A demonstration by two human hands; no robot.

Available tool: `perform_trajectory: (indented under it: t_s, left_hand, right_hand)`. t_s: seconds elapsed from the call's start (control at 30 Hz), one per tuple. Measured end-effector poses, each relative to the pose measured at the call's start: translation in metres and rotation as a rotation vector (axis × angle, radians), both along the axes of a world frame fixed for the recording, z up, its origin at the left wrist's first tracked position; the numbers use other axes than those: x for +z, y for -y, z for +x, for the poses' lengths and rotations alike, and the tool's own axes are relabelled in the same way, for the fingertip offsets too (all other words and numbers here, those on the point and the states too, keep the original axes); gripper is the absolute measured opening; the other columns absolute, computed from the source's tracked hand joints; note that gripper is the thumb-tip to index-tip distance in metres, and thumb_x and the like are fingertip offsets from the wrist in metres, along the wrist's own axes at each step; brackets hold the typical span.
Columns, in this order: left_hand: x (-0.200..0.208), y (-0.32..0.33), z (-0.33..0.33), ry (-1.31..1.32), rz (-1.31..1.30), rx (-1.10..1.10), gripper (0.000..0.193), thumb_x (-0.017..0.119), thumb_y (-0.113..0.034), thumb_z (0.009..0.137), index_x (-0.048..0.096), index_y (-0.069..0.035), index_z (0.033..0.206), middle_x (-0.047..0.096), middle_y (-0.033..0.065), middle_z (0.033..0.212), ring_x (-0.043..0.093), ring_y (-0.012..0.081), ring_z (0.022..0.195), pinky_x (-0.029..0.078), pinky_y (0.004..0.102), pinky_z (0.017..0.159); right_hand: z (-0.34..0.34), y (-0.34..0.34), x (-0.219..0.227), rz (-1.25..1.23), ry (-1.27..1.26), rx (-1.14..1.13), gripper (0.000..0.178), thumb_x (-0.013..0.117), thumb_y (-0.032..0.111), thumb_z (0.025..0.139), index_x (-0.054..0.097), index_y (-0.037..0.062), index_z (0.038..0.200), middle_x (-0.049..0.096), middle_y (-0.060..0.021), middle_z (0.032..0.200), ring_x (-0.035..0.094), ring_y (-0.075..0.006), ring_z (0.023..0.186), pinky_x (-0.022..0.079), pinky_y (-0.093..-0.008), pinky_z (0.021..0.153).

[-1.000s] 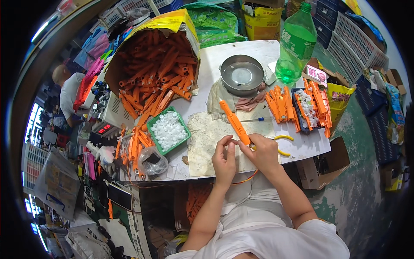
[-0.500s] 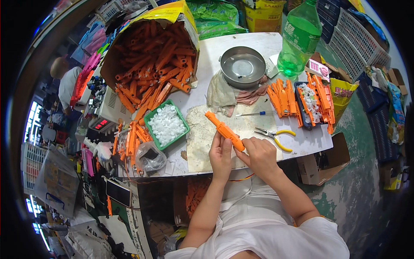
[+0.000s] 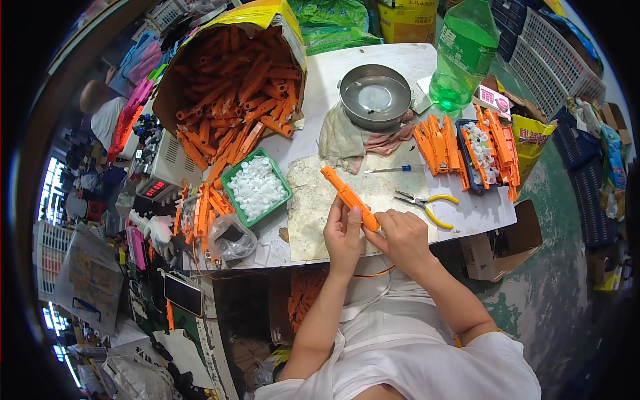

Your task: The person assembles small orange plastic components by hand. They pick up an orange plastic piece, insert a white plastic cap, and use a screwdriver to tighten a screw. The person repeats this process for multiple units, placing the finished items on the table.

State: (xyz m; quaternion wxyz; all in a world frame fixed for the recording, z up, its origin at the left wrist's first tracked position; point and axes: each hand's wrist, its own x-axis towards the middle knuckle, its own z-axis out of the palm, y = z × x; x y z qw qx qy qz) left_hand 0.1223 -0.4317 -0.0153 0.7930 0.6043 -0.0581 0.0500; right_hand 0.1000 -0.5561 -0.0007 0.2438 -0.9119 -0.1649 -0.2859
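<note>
Between my hands is a long orange plastic part [image 3: 349, 198], tilted with its narrow end up and to the left. My left hand [image 3: 343, 239] is closed round its middle, thumb lying along it. At the lower end, the fingers of my right hand [image 3: 402, 240] pinch it; what the fingertips touch there is hidden. Beneath lies a stained pale work sheet [image 3: 310, 200]. Yellow-handled pliers [image 3: 427, 203] rest right of my hands, and a screwdriver [image 3: 400, 169] with a blue handle lies beyond them. A green basket [image 3: 288, 199] of small white plastic pieces [image 3: 257, 187] stands to the left.
A large carton [image 3: 301, 60] spills orange parts at the back left. A metal bowl [image 3: 347, 100] sits on a rag [image 3: 341, 143]. Far right stand a green bottle [image 3: 460, 60] and a dark tray holding white pieces [image 3: 479, 152], between stacked orange parts [image 3: 437, 147].
My hands keep their hold on the orange part, which has shifted very slightly. The whole view has moved a little; the pliers and screwdriver lie as before.
</note>
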Motion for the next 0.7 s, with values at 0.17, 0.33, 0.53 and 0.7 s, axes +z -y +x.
perform_trajectory:
  t_s: [0.17,0.33,0.53,0.7]
  left_hand:
    - [0.0031,0.001,-0.0007,-0.009,0.006,0.003,0.045,0.053,-0.018,0.096,0.041,0.005,0.132,0.062,0.0091,0.098,0.059,0.0114,0.09,0.047,0.0251,0.082]
    - [0.0018,0.0006,-0.0007,-0.011,0.015,0.002,0.045,0.054,-0.019,0.095,0.042,0.005,0.131,0.062,0.0088,0.097,0.059,0.0115,0.089,0.047,0.0253,0.082]
    - [0.0026,0.001,-0.0009,-0.009,0.016,0.005,0.044,0.054,-0.019,0.095,0.042,0.006,0.131,0.062,0.0085,0.097,0.059,0.0113,0.088,0.047,0.0253,0.081]
    - [0.0029,0.0008,-0.0012,-0.013,0.026,0.008,0.044,0.053,-0.019,0.095,0.042,0.006,0.13,0.062,0.0083,0.096,0.059,0.011,0.088,0.047,0.0253,0.081]
  right_hand:
    - [-0.0003,0.0001,-0.0013,0.006,-0.007,0.0,0.024,0.071,0.027,0.073,0.055,0.0093,0.076,0.052,-0.0028,0.062,0.055,-0.0178,0.054,0.042,-0.0304,0.051]
    - [-0.001,-0.0001,-0.0024,0.009,-0.014,-0.007,0.024,0.071,0.028,0.073,0.056,0.0094,0.076,0.053,-0.0027,0.062,0.055,-0.018,0.054,0.042,-0.0305,0.051]
    - [-0.0015,0.0001,-0.0019,0.01,-0.021,-0.004,0.024,0.071,0.028,0.074,0.056,0.0092,0.076,0.053,-0.0027,0.062,0.055,-0.0183,0.054,0.042,-0.0308,0.051]
    - [-0.0015,-0.0004,-0.0021,0.015,-0.02,-0.006,0.024,0.072,0.027,0.073,0.056,0.0089,0.076,0.053,-0.0029,0.062,0.055,-0.0185,0.053,0.043,-0.0307,0.05]
